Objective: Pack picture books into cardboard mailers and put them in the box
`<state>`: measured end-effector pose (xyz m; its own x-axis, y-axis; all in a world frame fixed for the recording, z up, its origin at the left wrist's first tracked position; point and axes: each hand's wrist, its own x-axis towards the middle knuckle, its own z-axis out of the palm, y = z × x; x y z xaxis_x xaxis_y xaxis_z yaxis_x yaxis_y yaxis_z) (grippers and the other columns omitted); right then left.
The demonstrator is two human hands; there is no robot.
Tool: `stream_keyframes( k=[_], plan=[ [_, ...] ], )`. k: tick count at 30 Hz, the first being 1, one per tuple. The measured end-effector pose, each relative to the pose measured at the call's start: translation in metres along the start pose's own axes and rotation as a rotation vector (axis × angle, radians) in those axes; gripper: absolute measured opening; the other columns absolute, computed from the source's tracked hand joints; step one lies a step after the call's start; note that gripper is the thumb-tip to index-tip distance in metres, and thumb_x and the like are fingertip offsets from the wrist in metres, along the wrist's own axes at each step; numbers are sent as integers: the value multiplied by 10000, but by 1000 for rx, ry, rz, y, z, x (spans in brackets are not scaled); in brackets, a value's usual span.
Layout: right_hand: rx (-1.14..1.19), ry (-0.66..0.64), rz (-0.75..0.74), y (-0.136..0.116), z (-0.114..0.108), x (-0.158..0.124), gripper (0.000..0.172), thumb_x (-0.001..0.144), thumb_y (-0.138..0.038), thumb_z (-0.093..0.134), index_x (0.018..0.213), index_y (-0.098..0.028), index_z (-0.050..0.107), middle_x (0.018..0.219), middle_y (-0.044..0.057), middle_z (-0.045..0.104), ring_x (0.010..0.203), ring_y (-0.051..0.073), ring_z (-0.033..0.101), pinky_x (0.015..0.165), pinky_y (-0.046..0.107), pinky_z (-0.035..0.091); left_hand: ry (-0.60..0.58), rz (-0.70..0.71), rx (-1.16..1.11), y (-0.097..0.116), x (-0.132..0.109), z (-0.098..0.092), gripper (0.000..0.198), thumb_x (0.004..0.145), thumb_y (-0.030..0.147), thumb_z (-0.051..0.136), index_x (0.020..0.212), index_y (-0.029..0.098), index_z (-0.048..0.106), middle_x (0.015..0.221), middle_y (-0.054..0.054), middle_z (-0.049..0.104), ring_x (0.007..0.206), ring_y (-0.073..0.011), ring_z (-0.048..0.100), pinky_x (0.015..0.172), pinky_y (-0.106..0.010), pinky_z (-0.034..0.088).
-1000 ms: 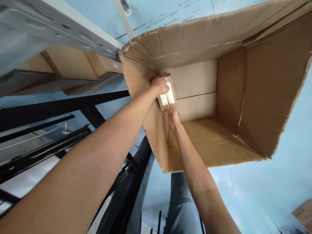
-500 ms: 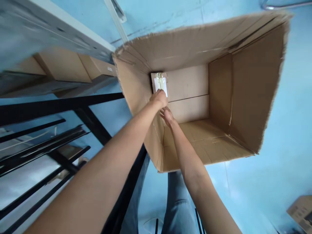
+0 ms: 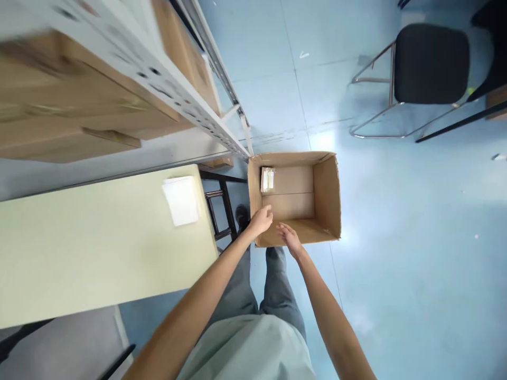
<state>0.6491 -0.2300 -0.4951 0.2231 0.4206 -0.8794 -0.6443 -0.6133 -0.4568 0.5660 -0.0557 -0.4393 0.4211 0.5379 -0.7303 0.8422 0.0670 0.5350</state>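
A large cardboard box (image 3: 328, 196) stands upright on the floor with its top open. Inside, a small taped carton (image 3: 268, 180) with a pale label lies against the left wall. My left hand (image 3: 262, 219) is above the box's near left part, empty, its fingers loosely bent and apart. To the right of it, my right hand (image 3: 290, 237) hovers over the near wall, with its fingers stretched out and nothing in them. Neither hand touches the small carton.
On the left is a pale table (image 3: 119, 232) with white paper sheets (image 3: 181, 201). A metal shelf (image 3: 174, 100) bearing cardboard boxes (image 3: 79, 119) rises at upper left. A black stool (image 3: 219, 203) stands beside the box. A black chair (image 3: 431, 66) is at upper right.
My hands have come up and back from the small carton and moved apart. The carton stays in the large box. My view has risen, showing the table and chair.
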Motion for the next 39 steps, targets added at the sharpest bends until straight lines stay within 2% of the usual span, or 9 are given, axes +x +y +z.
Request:
stream_keyframes(
  k=[4, 7, 10, 13, 18, 24, 31, 35, 39],
  plan=[
    [-58, 2, -47, -36, -19, -70, 691, 658, -740, 929, 1112, -234, 806, 1221, 160, 882, 1062, 326, 830, 1049, 504, 619, 24, 25, -182, 11, -94, -30, 460, 1060, 201, 541, 1477, 134, 725, 1480, -181, 795, 966, -226, 875, 1003, -363, 678],
    [-128, 9, -180, -61, -21, -115, 799, 583, -831, 967, 1076, -220, 818, 1172, 172, 889, 1016, 327, 831, 1068, 535, 625, 82, 69, -396, 9, -160, -46, 406, 1039, 255, 568, 1372, 156, 777, 1417, -162, 824, 956, -217, 866, 961, -347, 684],
    [-201, -17, -314, -83, -9, -158, 858, 611, -913, 934, 1105, -219, 828, 1171, 178, 887, 1064, 353, 833, 1092, 568, 629, 156, 121, -548, 3, -220, -62, 399, 1021, 380, 598, 1290, 170, 804, 1337, -158, 850, 921, -218, 850, 933, -358, 682],
    [-265, -59, -408, -99, 20, -199, 838, 693, -924, 896, 1145, -223, 826, 1193, 182, 883, 1119, 379, 838, 1109, 597, 631, 243, 154, -665, -8, -273, -85, 476, 968, 552, 670, 1251, 199, 816, 1232, -146, 875, 865, -235, 829, 904, -393, 681],
    [-370, -123, -530, -108, 90, -257, 780, 754, -930, 852, 1115, -239, 829, 1150, 171, 887, 1099, 384, 849, 1110, 607, 643, 385, 147, -820, -43, -342, -132, 495, 882, 664, 727, 1078, 221, 827, 1067, -112, 869, 814, -233, 792, 859, -395, 670],
    [-512, -218, -655, -95, 190, -320, 667, 870, -863, 816, 1151, -260, 845, 1214, 159, 881, 1126, 376, 843, 1101, 593, 642, 538, 193, -993, -112, -408, -183, 492, 865, 699, 774, 1006, 228, 784, 984, -84, 825, 814, -214, 771, 833, -366, 663],
    [-554, -278, -710, -50, 311, -382, 614, 908, -798, 826, 1179, -248, 833, 1229, 163, 877, 1141, 363, 831, 1079, 569, 634, 613, 234, -1033, -217, -496, -234, 561, 879, 754, 783, 1028, 213, 792, 1049, -112, 828, 910, -245, 795, 910, -398, 680],
    [-558, -343, -728, -17, 373, -402, 599, 900, -801, 826, 1157, -260, 830, 1182, 148, 882, 1096, 344, 837, 1068, 554, 641, 739, 180, -1056, -279, -542, -256, 641, 836, 824, 806, 1038, 216, 788, 1079, -126, 844, 963, -281, 825, 912, -415, 700],
    [-569, -426, -721, 11, 428, -412, 578, 906, -796, 823, 1151, -272, 829, 1154, 130, 881, 1062, 324, 839, 1061, 541, 651, 837, 130, -1065, -328, -571, -278, 643, 835, 825, 827, 1065, 226, 798, 1101, -130, 863, 961, -290, 839, 941, -438, 706]
  ],
)
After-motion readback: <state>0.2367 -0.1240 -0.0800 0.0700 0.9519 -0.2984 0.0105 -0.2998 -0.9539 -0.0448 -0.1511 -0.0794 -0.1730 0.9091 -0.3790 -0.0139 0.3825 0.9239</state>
